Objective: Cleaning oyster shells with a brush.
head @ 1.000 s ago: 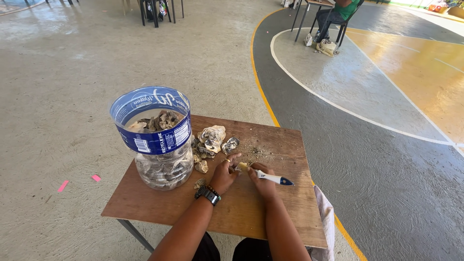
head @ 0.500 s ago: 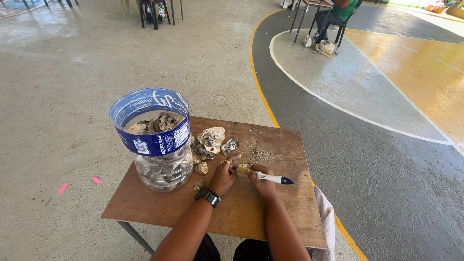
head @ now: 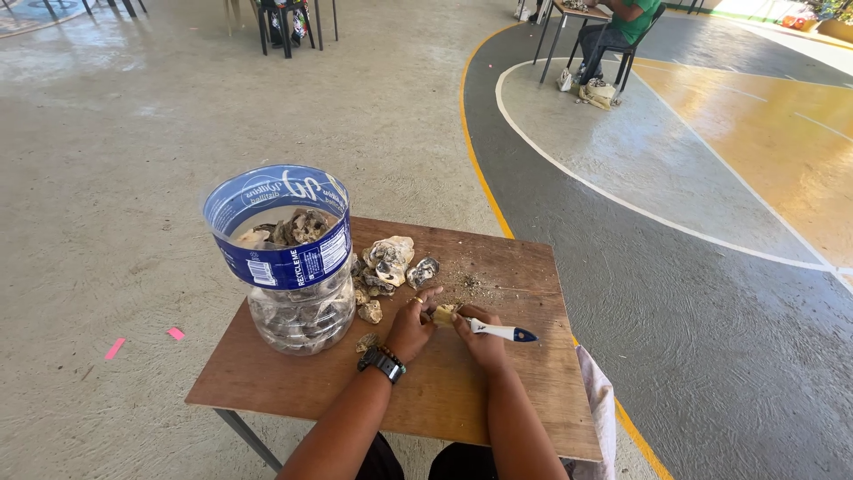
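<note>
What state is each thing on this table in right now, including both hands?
Left hand: closed on a small shell, pressing it to the table.
Right hand: gripping a knife.
Small shell: held between both hands.
Knife: white and blue handle sticking out rightward, blade hidden.
Plastic jar: upright, lidless, holding shells.
Loose shells: piled beside the jar.
Wooden table: littered with shell crumbs.

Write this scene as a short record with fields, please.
left hand: left hand holds a small shell on the table
right hand: right hand grips a knife with a white and blue handle, at the shell
jar: clear plastic jar, blue band, shells inside
pile: loose shells beside the jar
wrist: black watch
background: seated person
</note>
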